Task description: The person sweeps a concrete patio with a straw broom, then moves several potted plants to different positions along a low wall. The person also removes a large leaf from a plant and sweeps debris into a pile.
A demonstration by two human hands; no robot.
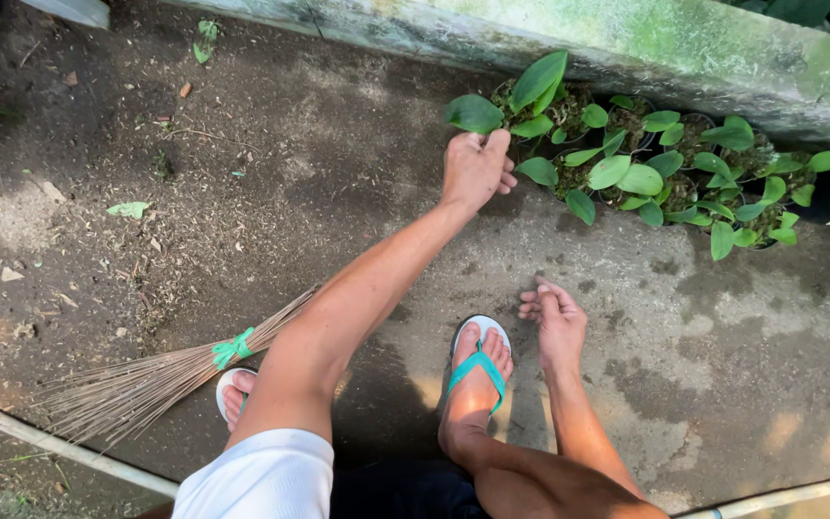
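I am crouched over a damp concrete floor. My left hand (476, 165) reaches forward with its fingers curled at the rim of the leftmost small pot (521, 120) in a row of potted green-leaved plants (646, 173); whether it grips the pot is unclear. My right hand (554, 322) hangs loose beside my right foot, fingers slightly bent and empty. A stick broom (160, 370), bound with a green tie, lies on the ground under my left leg.
A mossy concrete wall (626, 43) runs behind the pots. Dirt and dry leaf litter (98, 221) cover the ground at left. White pipes (60, 444) cross the lower corners. My feet wear white sandals with teal straps (477, 370).
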